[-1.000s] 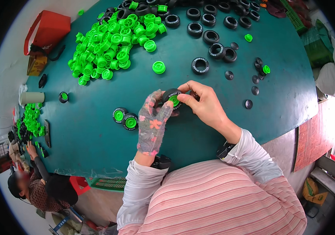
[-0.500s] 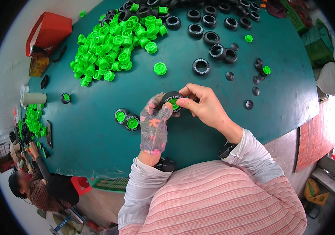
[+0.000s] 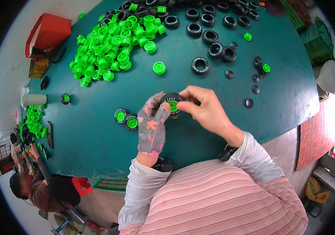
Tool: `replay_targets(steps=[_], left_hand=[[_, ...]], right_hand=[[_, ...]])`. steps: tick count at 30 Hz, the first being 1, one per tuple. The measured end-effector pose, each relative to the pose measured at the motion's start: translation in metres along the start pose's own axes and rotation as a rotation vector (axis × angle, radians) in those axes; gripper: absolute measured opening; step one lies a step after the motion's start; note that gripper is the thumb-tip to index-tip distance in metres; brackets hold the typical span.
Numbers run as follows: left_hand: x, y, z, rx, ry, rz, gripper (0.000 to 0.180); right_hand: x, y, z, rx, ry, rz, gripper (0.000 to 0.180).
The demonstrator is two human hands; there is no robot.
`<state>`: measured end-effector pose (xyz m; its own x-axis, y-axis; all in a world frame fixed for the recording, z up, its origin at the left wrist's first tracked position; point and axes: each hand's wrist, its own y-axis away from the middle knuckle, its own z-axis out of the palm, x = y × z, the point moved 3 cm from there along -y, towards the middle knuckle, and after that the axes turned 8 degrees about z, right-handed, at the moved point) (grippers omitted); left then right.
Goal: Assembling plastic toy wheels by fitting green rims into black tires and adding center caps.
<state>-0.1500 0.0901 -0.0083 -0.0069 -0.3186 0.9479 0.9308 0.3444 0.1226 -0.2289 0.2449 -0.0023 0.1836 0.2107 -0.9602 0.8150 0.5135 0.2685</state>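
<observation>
Inside the held tyre sits a green hub.

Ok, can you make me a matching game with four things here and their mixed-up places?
Things
1. Big heap of bright green plastic hubs
2. Black tire with a green plastic hub
3. Pale, cylinder-shaped container
4. Small, round black disc

Places
A. Between the left hand in grey flowered fabric and the bare right hand
B. On the green table, right of both hands
C. Far side of the table, beside loose black tires
D. Near the table's left edge

Pairs: 1-C, 2-A, 3-D, 4-B
</observation>
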Motion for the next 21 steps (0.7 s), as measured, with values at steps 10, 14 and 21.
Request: replay_targets(steps=[10, 14, 21], left_hand=[[-0.016, -0.002, 0.008, 0.086, 0.267, -0.115, 0.028], [-0.019, 0.000, 0.005, 0.048, 0.275, -0.119, 0.028], [-0.019, -0.002, 0.005, -0.025, 0.341, -0.204, 0.038]], right_hand=[[0.006, -0.008, -0.005, -0.060, -0.018, 0.052, 0.023], [0.005, -0.006, -0.003, -0.053, -0.110, 0.075, 0.025], [0.000, -0.005, -0.003, 0.160, 0.263, -0.258, 0.028]])
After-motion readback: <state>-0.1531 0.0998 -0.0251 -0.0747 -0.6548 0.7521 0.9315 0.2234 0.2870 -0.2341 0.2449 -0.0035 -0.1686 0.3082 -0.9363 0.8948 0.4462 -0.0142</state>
